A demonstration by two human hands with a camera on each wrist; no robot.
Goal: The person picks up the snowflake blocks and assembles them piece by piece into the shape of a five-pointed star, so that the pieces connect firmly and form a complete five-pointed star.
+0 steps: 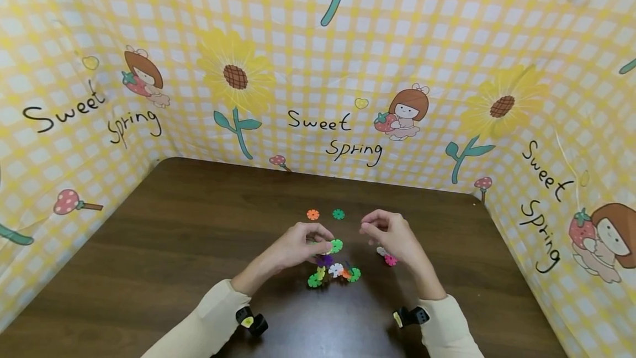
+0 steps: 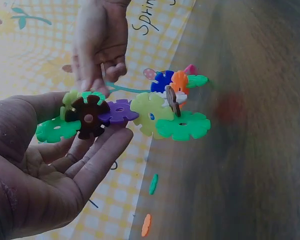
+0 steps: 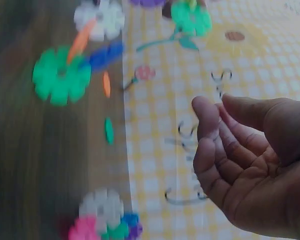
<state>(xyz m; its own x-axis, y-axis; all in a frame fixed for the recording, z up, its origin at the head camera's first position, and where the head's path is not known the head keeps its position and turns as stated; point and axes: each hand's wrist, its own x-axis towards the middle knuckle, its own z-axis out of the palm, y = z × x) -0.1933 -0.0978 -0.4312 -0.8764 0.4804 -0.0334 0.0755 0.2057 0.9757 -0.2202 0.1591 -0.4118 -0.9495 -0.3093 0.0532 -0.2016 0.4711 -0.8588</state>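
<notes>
My left hand (image 1: 298,245) grips the upper part of a structure of interlocked plastic snowflake discs, with a light green disc (image 1: 336,245) at its fingertips. Lower down on the structure are a purple disc (image 1: 325,260), a white disc (image 1: 335,269) and green discs at both lower ends. In the left wrist view a brown disc (image 2: 88,118) sits between thumb and fingers. My right hand (image 1: 395,233) hovers to the right of the structure, apart from it, its fingers loosely bent; the right wrist view shows nothing between thumb and fingers (image 3: 207,117).
Beyond the hands, a loose orange disc (image 1: 312,214) and a dark green disc (image 1: 338,214) lie on the brown table (image 1: 199,225). A small cluster with a pink disc (image 1: 391,260) lies partly beneath the right hand. A checked yellow cloth (image 1: 308,82) walls the table's back and sides.
</notes>
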